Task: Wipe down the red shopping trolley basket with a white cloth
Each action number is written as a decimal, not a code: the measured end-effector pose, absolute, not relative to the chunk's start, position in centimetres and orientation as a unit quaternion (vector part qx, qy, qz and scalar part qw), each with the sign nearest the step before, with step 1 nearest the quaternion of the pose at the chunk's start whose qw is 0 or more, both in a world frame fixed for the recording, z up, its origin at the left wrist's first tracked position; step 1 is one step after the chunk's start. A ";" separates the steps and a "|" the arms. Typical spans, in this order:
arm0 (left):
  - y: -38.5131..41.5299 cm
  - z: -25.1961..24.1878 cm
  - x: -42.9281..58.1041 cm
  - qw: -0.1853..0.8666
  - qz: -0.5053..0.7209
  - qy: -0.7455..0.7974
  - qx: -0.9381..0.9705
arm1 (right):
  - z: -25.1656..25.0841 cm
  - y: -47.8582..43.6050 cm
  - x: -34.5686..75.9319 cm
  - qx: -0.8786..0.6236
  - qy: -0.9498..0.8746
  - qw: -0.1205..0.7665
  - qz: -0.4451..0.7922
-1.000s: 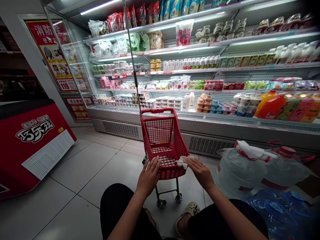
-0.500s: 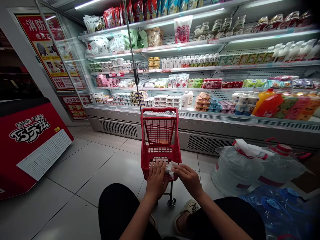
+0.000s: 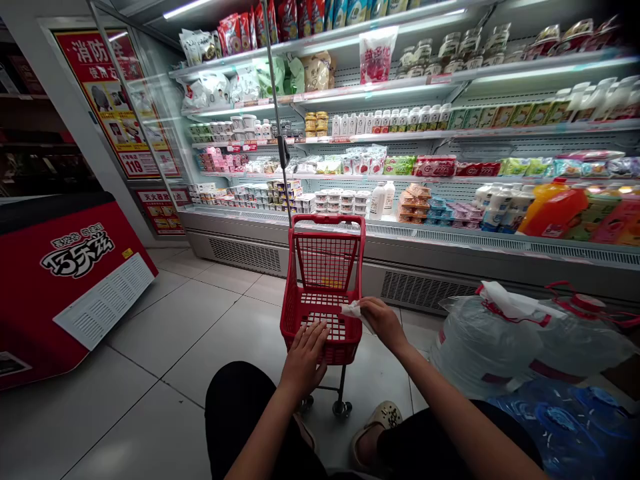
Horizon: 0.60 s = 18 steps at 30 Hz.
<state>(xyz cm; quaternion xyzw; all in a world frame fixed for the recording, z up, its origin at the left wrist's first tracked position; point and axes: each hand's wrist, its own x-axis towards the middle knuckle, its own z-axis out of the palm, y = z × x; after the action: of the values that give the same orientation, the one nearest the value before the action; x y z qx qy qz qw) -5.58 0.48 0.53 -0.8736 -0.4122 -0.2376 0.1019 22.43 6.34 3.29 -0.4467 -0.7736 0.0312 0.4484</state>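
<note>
A small red plastic shopping cart (image 3: 325, 267) on castors stands on the tiled floor right in front of my knees, with a thin pole rising from its far left corner. My left hand (image 3: 304, 357) rests on the cart's near wall with the fingers spread flat. My right hand (image 3: 381, 320) is up at the cart's right rim, its fingers pinched on a crumpled white cloth (image 3: 354, 309) pressed against the rim. The inside of the basket shows nothing in it.
An open chilled display (image 3: 400, 153) with yoghurt, milk and juice runs behind the cart. A red chest freezer (image 3: 65, 280) stands at the left. Large water jugs (image 3: 500, 340) in plastic bags lie at my right. My sandalled foot (image 3: 375, 427) is beside the cart's wheels.
The cart has turned to face square on. My right hand with the cloth moved from the near front edge up to the right rim. My left hand stayed on the near wall.
</note>
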 end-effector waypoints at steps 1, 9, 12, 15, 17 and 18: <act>0.5 0.5 -5.6 0.101 -0.237 -0.413 -0.873 | 3.4 6.8 22.4 -0.453 -0.769 0.450 0.027; -0.1 0.6 -4.6 0.117 -0.242 -0.456 -0.849 | -0.1 2.5 20.5 -0.415 -0.803 0.428 -0.015; -0.5 0.4 -3.4 0.118 -0.243 -0.471 -0.840 | -1.2 0.5 19.9 -0.399 -0.817 0.415 -0.012; -0.6 0.1 -2.7 0.110 -0.237 -0.456 -0.851 | -1.0 0.3 20.5 -0.375 -0.835 0.404 -0.002; -0.4 0.1 -2.8 0.106 -0.232 -0.442 -0.860 | -0.4 1.3 21.3 -0.357 -0.846 0.396 0.006; -0.2 0.1 -2.9 0.104 -0.230 -0.436 -0.864 | -0.1 2.1 21.8 -0.352 -0.849 0.394 0.009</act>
<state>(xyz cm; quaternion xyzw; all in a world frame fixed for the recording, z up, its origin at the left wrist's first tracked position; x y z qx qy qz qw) -2.94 -0.24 0.13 -0.8640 -0.4356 -0.2302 0.1037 21.80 2.10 -0.05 -0.3520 -0.8492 0.0092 0.3936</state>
